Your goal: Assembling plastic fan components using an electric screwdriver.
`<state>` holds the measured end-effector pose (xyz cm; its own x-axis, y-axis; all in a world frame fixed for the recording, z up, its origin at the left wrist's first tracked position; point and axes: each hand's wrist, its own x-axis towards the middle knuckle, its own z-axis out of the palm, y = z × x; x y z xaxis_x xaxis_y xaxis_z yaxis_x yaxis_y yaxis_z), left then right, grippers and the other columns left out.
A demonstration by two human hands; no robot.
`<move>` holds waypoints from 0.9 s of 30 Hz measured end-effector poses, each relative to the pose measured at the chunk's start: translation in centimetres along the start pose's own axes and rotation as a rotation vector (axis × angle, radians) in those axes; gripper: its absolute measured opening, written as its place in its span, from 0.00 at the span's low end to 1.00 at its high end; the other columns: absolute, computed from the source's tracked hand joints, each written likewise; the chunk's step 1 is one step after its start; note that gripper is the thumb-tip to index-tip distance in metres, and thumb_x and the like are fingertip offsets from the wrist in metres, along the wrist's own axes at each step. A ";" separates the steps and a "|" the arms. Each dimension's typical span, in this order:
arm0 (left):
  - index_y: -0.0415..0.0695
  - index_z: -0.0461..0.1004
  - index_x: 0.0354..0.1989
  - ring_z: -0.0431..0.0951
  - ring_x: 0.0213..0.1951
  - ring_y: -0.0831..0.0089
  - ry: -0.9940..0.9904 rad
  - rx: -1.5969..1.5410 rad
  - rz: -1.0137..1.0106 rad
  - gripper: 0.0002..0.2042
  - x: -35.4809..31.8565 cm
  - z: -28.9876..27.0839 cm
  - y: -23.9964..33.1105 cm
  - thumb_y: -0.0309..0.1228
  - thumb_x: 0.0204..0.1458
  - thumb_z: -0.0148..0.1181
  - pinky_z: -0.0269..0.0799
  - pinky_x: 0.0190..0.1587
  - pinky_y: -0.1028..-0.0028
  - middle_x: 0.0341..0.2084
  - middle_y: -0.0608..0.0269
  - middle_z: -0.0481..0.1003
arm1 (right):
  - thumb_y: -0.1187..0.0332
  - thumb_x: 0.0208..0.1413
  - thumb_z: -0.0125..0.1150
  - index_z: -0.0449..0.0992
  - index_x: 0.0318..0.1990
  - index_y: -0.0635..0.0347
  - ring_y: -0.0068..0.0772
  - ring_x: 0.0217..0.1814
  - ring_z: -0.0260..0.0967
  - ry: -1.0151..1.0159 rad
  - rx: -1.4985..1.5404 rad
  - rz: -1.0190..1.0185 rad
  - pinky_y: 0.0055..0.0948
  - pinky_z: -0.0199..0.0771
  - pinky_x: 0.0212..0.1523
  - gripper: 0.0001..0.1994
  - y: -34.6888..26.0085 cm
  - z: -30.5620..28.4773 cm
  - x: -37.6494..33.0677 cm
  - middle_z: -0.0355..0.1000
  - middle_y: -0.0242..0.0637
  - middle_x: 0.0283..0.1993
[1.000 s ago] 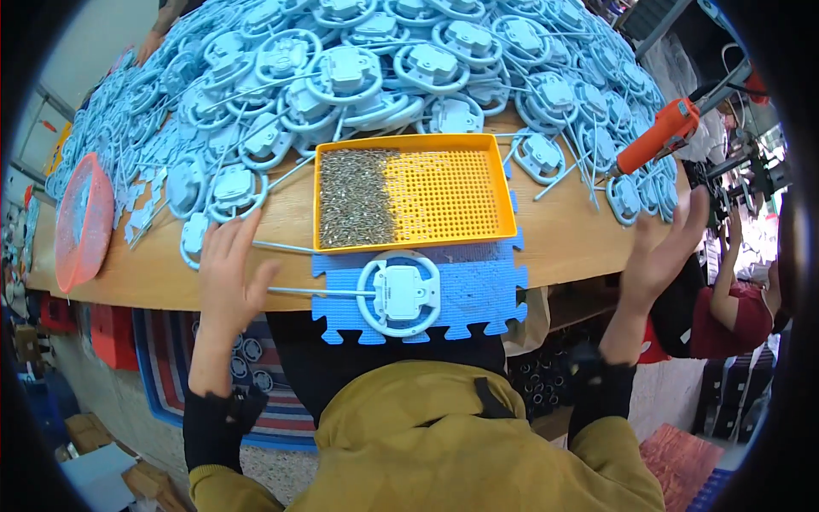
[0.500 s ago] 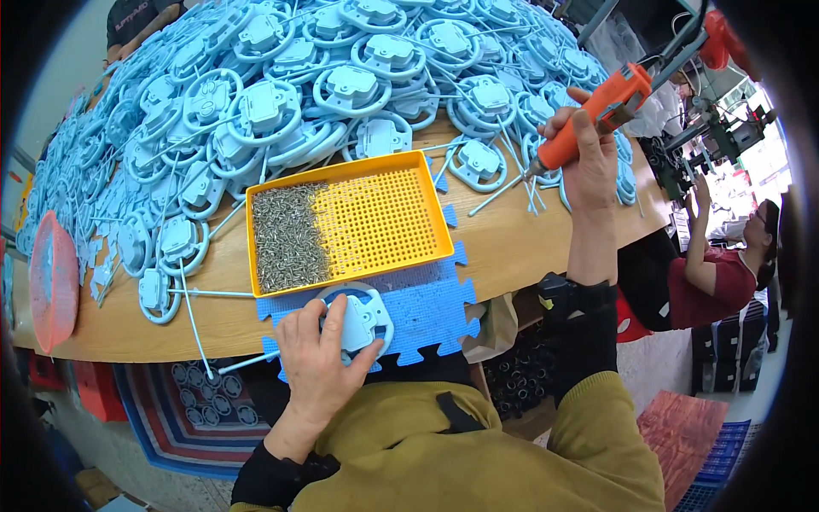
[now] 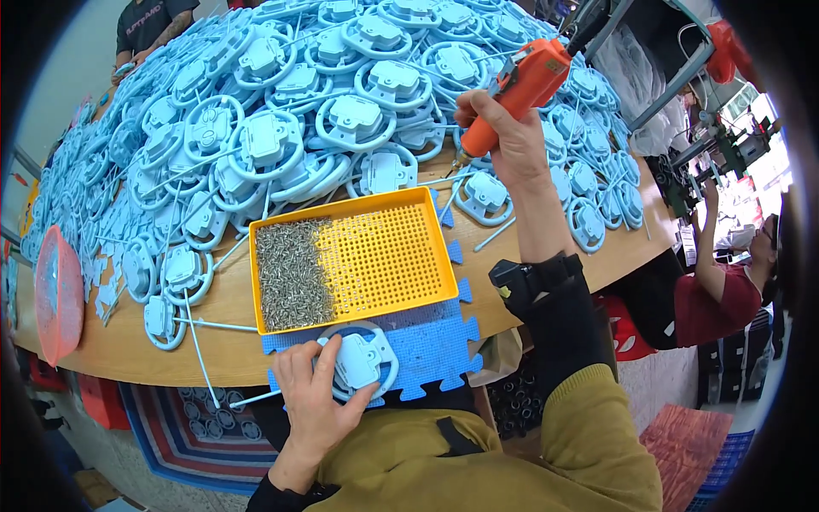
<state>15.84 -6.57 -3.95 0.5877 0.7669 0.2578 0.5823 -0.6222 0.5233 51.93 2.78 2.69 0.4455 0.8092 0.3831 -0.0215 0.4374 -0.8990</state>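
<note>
A light-blue ring part (image 3: 362,363) with a boxy middle lies on a blue foam mat (image 3: 437,358) at the near edge of a wooden desk (image 3: 239,354). Taking this part as the clock's centre, the left hand (image 3: 317,388) comes in from seven o'clock, its grip clamped on the part's left side, fingers toward the tray, thumb toward the body. The hand hides that side of the ring and some of the rod running out toward nine; the fingertips' undersides cannot be seen.

Touching distance away at twelve, a yellow tray (image 3: 392,264) overlaps the mat and covers its far portion. Small metal screws (image 3: 294,277) heap in the tray's left part; its perforated floor shows on the right.

At one o'clock the right hand (image 3: 519,145) has its grip closed around an orange electric screwdriver (image 3: 533,77), tip slanting down left. Some fingers are hidden behind the tool, and whether the tip touches anything is hard to tell.

Beyond, from ten round to two, spreads a pile of similar parts (image 3: 273,141), cut off at the top. A pink basket (image 3: 66,328) tilts between nine and ten. One person (image 3: 141,30) at eleven is cropped; another, in a red sleeve (image 3: 721,294), is toward half past two.
</note>
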 end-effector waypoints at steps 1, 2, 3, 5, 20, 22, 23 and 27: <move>0.39 0.71 0.50 0.63 0.45 0.55 0.002 0.000 -0.005 0.34 -0.1 0.0 -0.1 0.41 0.31 0.74 0.58 0.49 0.57 0.40 0.55 0.64 | 0.71 0.52 0.67 0.72 0.41 0.60 0.29 0.34 0.73 0.009 0.045 0.019 0.30 0.75 0.38 0.12 0.2 0.3 0.2 0.74 0.36 0.33; 0.39 0.71 0.50 0.63 0.45 0.55 0.001 0.000 -0.008 0.34 0.0 0.1 -0.2 0.41 0.31 0.74 0.58 0.49 0.57 0.40 0.55 0.64 | 0.71 0.52 0.68 0.72 0.40 0.59 0.28 0.32 0.72 0.020 0.088 0.038 0.28 0.74 0.36 0.11 0.5 0.5 0.4 0.74 0.36 0.32; 0.40 0.71 0.49 0.64 0.44 0.55 0.007 0.011 0.009 0.35 0.1 0.1 -0.3 0.40 0.29 0.75 0.59 0.48 0.58 0.40 0.54 0.64 | 0.70 0.51 0.68 0.72 0.38 0.59 0.27 0.30 0.71 0.010 0.111 0.016 0.27 0.73 0.35 0.10 1.0 0.6 0.8 0.73 0.34 0.31; 0.40 0.70 0.49 0.64 0.43 0.55 0.009 0.018 0.023 0.36 0.2 0.2 -0.5 0.39 0.26 0.76 0.60 0.46 0.59 0.40 0.53 0.64 | 0.71 0.51 0.68 0.72 0.37 0.58 0.26 0.30 0.70 0.018 0.103 0.012 0.27 0.72 0.34 0.10 2.4 0.5 1.2 0.73 0.33 0.30; 0.42 0.70 0.49 0.65 0.43 0.55 0.005 0.012 0.047 0.36 0.7 0.3 -0.6 0.39 0.25 0.76 0.60 0.46 0.59 0.40 0.54 0.63 | 0.71 0.51 0.68 0.71 0.35 0.57 0.26 0.29 0.70 0.108 0.008 0.058 0.27 0.71 0.33 0.10 4.2 -0.9 0.4 0.71 0.32 0.29; 0.42 0.69 0.50 0.65 0.44 0.55 0.001 0.013 0.041 0.37 0.6 0.1 -0.6 0.42 0.26 0.77 0.60 0.46 0.59 0.41 0.54 0.63 | 0.72 0.51 0.68 0.71 0.36 0.57 0.26 0.30 0.70 0.088 0.062 0.004 0.27 0.71 0.32 0.10 4.0 -0.3 0.7 0.71 0.32 0.29; 0.42 0.69 0.50 0.65 0.44 0.55 0.006 0.019 0.039 0.37 0.6 -0.2 -0.6 0.42 0.26 0.77 0.60 0.46 0.59 0.41 0.54 0.63 | 0.72 0.51 0.68 0.71 0.37 0.57 0.27 0.29 0.70 0.108 0.081 -0.024 0.27 0.71 0.33 0.10 3.4 -0.1 0.8 0.70 0.32 0.28; 0.42 0.72 0.48 0.65 0.42 0.56 0.092 0.005 0.084 0.32 0.9 -1.3 -0.5 0.47 0.34 0.73 0.59 0.45 0.58 0.39 0.57 0.65 | 0.68 0.48 0.72 0.71 0.36 0.58 0.26 0.29 0.70 0.057 0.255 -0.082 0.25 0.72 0.31 0.14 -0.2 2.3 0.1 0.72 0.33 0.29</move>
<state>15.37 -5.37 -2.92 0.5810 0.7230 0.3739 0.5362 -0.6856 0.4925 49.96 3.71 3.36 0.5041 0.7472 0.4332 -0.2050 0.5907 -0.7804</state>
